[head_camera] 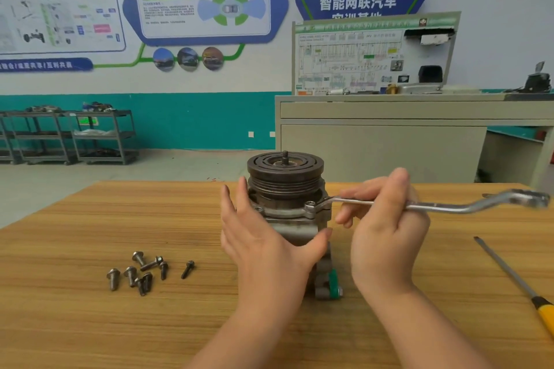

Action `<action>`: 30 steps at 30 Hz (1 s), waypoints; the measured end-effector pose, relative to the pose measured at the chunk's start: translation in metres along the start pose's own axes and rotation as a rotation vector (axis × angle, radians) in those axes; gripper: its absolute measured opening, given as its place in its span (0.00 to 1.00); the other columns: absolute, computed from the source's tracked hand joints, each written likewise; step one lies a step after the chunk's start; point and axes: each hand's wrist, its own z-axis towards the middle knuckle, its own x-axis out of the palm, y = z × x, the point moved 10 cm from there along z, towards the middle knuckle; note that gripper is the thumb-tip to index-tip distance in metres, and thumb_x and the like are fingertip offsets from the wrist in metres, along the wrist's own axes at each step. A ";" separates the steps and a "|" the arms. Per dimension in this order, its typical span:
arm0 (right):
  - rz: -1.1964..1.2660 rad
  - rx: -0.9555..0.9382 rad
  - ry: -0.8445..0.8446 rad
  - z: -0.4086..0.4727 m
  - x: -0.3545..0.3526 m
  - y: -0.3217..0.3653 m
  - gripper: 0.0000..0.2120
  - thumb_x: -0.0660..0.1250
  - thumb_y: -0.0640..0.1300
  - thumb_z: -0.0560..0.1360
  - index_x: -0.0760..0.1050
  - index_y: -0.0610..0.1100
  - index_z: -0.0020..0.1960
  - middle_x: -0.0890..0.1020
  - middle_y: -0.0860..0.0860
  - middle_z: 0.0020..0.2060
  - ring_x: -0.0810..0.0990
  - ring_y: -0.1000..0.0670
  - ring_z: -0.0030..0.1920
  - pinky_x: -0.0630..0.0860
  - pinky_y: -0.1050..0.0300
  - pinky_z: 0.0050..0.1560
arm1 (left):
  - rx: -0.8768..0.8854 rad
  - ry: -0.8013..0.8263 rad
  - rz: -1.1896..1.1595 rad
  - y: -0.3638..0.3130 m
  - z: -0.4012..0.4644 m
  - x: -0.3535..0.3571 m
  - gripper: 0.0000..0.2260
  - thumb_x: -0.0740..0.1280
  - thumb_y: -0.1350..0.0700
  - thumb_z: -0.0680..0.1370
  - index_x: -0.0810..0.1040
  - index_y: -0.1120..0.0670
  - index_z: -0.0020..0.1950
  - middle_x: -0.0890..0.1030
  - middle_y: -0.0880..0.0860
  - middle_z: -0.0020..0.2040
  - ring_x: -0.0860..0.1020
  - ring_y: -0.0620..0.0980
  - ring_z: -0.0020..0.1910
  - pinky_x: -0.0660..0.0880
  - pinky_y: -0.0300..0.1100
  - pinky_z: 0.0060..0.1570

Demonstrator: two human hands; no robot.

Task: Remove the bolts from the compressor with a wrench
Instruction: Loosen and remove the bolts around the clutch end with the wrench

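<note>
Head view: a person is working at a wooden table (90, 219), where the compressor (287, 207) is standing upright near the far edge, pulley end up. The left hand (263, 237) is bracing the compressor's body, fingers straight and thumb spread across the front. The right hand (386, 219) is gripping the shaft of the wrench (434, 207), whose ring end is sitting at a bolt (310, 204) on the flange below the pulley. A pile of about 8 loose bolts (144, 272) is lying on the table to the left, suggesting the job is well along. A screwdriver (515, 278) is resting to the right, untouched. The step in hand appears to be loosening this flange bolt; the next move likely calls for swinging the handle while steadying the housing.
</note>
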 end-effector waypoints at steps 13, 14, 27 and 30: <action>0.587 0.674 -0.056 0.008 0.007 -0.056 0.15 0.59 0.47 0.82 0.71 0.42 0.39 0.82 0.46 0.31 0.79 0.53 0.28 0.75 0.63 0.28 | -0.074 0.581 -0.301 0.046 0.040 0.012 0.58 0.80 0.43 0.62 0.38 0.33 0.75 0.60 0.35 0.69 0.67 0.28 0.61 0.66 0.23 0.55; 0.611 0.660 -0.093 0.010 0.003 -0.055 0.14 0.59 0.46 0.82 0.71 0.42 0.40 0.82 0.46 0.32 0.80 0.52 0.29 0.76 0.63 0.29 | -0.124 0.631 -0.291 0.056 0.043 0.012 0.60 0.80 0.40 0.61 0.35 0.33 0.74 0.58 0.39 0.73 0.66 0.31 0.63 0.66 0.24 0.54; 0.170 0.327 -0.203 0.024 -0.030 -0.034 0.03 0.57 0.44 0.83 0.66 0.46 0.51 0.84 0.48 0.34 0.79 0.51 0.25 0.75 0.60 0.26 | -0.333 0.706 -0.516 0.089 0.038 0.024 0.59 0.84 0.39 0.51 0.51 0.30 0.73 0.72 0.46 0.69 0.74 0.47 0.66 0.71 0.50 0.68; 0.099 0.103 -0.097 0.023 -0.018 -0.004 0.04 0.56 0.42 0.82 0.64 0.51 0.50 0.82 0.46 0.36 0.80 0.48 0.27 0.77 0.59 0.29 | -0.317 0.705 -0.413 0.069 0.027 0.027 0.61 0.81 0.35 0.52 0.45 0.33 0.73 0.70 0.38 0.64 0.75 0.35 0.58 0.75 0.32 0.55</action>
